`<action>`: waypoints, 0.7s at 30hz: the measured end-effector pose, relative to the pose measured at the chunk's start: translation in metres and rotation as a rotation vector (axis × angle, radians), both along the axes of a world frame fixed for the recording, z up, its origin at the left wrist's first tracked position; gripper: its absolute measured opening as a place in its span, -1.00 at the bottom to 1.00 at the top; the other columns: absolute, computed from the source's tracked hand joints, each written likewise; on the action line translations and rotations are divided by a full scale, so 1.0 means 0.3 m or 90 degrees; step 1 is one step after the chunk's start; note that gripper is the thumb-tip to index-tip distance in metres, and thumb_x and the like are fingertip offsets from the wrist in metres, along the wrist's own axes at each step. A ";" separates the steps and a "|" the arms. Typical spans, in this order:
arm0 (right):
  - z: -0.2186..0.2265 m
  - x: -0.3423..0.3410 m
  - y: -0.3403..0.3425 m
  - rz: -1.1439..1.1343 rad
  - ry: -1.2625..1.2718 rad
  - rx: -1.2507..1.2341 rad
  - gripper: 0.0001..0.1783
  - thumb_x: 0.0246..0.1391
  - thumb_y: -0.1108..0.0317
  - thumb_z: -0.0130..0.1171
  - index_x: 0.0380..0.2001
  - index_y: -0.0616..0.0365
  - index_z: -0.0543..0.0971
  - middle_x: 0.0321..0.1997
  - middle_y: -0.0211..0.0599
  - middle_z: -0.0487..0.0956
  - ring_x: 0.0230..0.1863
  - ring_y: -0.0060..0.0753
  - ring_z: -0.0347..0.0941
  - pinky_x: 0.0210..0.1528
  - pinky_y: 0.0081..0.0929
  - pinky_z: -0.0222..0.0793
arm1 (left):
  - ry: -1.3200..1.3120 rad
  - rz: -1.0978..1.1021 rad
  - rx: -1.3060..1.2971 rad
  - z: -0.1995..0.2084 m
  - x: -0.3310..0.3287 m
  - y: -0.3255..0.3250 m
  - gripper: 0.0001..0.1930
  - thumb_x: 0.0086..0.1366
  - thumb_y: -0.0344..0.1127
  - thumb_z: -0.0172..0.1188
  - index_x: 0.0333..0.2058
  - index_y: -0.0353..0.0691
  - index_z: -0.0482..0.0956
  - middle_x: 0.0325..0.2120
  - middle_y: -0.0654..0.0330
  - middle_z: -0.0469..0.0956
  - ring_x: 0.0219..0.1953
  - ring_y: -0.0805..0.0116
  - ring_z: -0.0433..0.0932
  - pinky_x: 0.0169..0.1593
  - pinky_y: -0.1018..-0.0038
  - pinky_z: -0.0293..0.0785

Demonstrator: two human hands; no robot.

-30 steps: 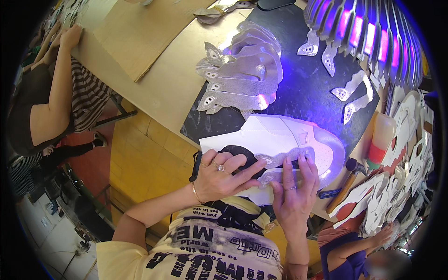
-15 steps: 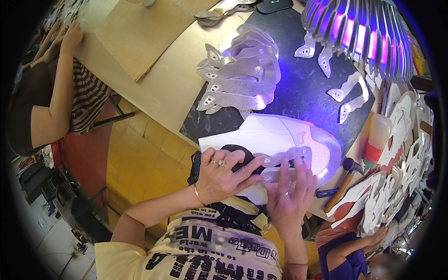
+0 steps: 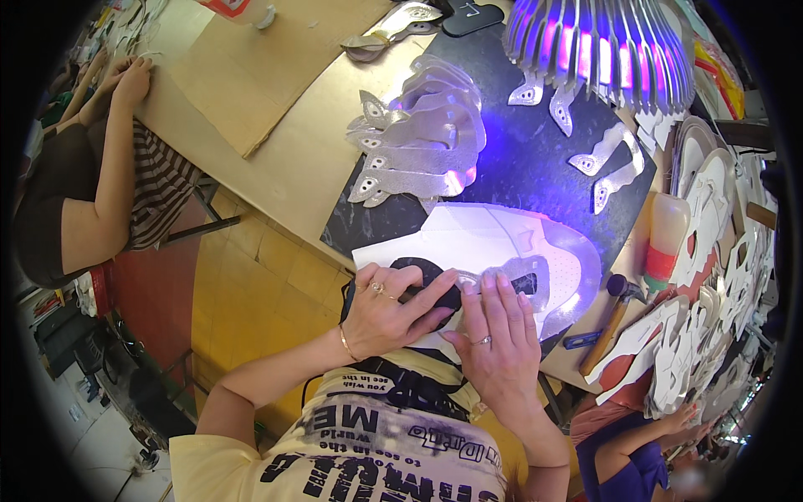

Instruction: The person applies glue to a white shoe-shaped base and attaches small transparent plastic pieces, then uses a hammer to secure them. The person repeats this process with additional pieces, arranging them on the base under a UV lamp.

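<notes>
My left hand (image 3: 385, 309) points its index fingertip at the left end of the silver overlay (image 3: 542, 284); thumb and index stand narrowly apart, and I cannot tell whether they pinch anything. The overlay lies on the white shoe upper (image 3: 493, 238), over the near edge of the dark board (image 3: 535, 159). My right hand (image 3: 498, 335) rests on the overlay, fingers flat and together, gripping nothing visible. Step in hand, as I judge it: seating the overlay. The next move calls for even pressure along its edges, without sideways drift.
</notes>
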State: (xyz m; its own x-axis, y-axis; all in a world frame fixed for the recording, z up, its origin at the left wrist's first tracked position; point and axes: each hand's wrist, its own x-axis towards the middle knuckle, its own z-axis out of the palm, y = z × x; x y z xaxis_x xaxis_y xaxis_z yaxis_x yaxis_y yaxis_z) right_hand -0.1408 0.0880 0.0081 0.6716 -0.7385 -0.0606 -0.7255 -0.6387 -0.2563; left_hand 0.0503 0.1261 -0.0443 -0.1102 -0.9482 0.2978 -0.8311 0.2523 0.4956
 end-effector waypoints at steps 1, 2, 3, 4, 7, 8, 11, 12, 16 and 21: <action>-0.003 -0.002 -0.003 0.005 0.015 -0.004 -0.35 0.20 0.03 0.16 0.25 0.21 0.43 0.31 -0.04 0.41 0.39 -0.05 0.27 0.39 -0.06 0.14 | -0.017 -0.001 0.003 -0.004 0.000 0.003 -0.47 0.14 -0.06 0.35 0.12 0.08 0.60 -0.30 0.36 0.32 -0.31 0.44 0.33 -0.14 0.35 0.11; -0.006 -0.004 -0.004 0.011 0.030 -0.006 -0.34 0.22 0.02 0.13 0.26 0.21 0.41 0.31 -0.04 0.41 0.39 -0.06 0.27 0.40 -0.08 0.11 | -0.027 0.000 -0.001 -0.008 -0.003 0.005 -0.47 0.15 -0.05 0.35 0.13 0.07 0.59 -0.29 0.35 0.33 -0.31 0.43 0.33 -0.14 0.35 0.11; -0.009 -0.003 -0.004 0.017 0.043 -0.010 -0.33 0.24 0.00 0.11 0.27 0.22 0.40 0.31 -0.03 0.42 0.40 -0.07 0.27 0.42 -0.10 0.08 | -0.037 0.000 -0.007 -0.011 -0.007 0.007 -0.46 0.15 -0.05 0.34 0.13 0.06 0.59 -0.29 0.35 0.34 -0.31 0.43 0.32 -0.14 0.35 0.11; -0.011 0.000 -0.001 0.007 0.040 -0.007 -0.33 0.22 0.01 0.14 0.27 0.21 0.40 0.30 -0.03 0.41 0.39 -0.06 0.27 0.41 -0.07 0.10 | -0.055 0.003 -0.004 -0.010 -0.010 0.008 -0.46 0.16 -0.04 0.33 0.14 0.06 0.59 -0.28 0.34 0.35 -0.31 0.42 0.33 -0.15 0.35 0.12; -0.010 0.020 0.017 -0.022 0.040 -0.007 -0.30 0.17 0.01 0.19 0.27 0.20 0.40 0.31 -0.04 0.41 0.39 -0.03 0.27 0.39 -0.02 0.12 | -0.110 0.012 0.001 0.005 -0.015 0.009 -0.46 0.19 -0.02 0.30 0.15 0.07 0.57 -0.26 0.32 0.38 -0.33 0.41 0.34 -0.16 0.34 0.15; -0.005 0.028 0.027 -0.032 0.052 -0.013 -0.29 0.16 0.00 0.19 0.27 0.20 0.39 0.32 -0.04 0.40 0.39 -0.04 0.26 0.40 -0.02 0.10 | -0.127 0.013 -0.001 0.012 -0.014 0.008 -0.47 0.19 -0.01 0.29 0.16 0.07 0.57 -0.26 0.31 0.39 -0.34 0.40 0.34 -0.17 0.34 0.16; 0.013 0.036 0.047 -0.049 0.081 0.001 -0.26 0.16 -0.02 0.19 0.29 0.21 0.37 0.35 -0.04 0.37 0.42 -0.05 0.23 0.42 -0.01 0.04 | -0.138 0.009 -0.018 0.023 -0.012 -0.005 -0.47 0.21 -0.02 0.27 0.17 0.07 0.55 -0.26 0.30 0.40 -0.34 0.38 0.36 -0.19 0.34 0.21; 0.017 0.035 0.050 -0.047 0.092 0.017 -0.25 0.16 -0.03 0.19 0.30 0.21 0.36 0.36 -0.04 0.36 0.43 -0.05 0.22 0.43 -0.01 0.02 | -0.137 0.005 -0.025 0.025 -0.008 -0.010 -0.47 0.21 -0.02 0.26 0.17 0.07 0.55 -0.26 0.30 0.41 -0.33 0.37 0.37 -0.19 0.35 0.23; 0.012 0.030 0.057 -0.044 0.003 0.025 -0.21 0.15 -0.03 0.20 0.33 0.21 0.32 0.40 -0.03 0.32 0.44 -0.05 0.20 0.44 0.02 0.00 | -0.159 -0.027 -0.024 0.027 0.003 -0.020 -0.46 0.18 -0.03 0.29 0.16 0.06 0.55 -0.25 0.28 0.39 -0.31 0.35 0.39 -0.18 0.35 0.27; -0.019 0.026 0.039 -0.065 -0.088 0.087 -0.20 0.13 0.01 0.25 0.33 0.20 0.29 0.42 0.02 0.29 0.46 0.00 0.16 0.42 0.07 0.02 | -0.124 -0.075 0.071 0.074 -0.001 -0.040 -0.46 0.13 -0.13 0.34 0.13 0.05 0.57 -0.26 0.22 0.40 -0.28 0.27 0.43 -0.11 0.28 0.27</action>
State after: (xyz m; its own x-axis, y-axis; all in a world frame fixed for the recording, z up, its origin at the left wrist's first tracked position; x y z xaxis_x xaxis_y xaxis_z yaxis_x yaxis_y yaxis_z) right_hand -0.1329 0.0995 0.0025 0.6032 -0.7939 -0.0768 -0.7362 -0.5170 -0.4368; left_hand 0.0501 0.1140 -0.0222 -0.2666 -0.9513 0.1548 -0.8818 0.3056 0.3592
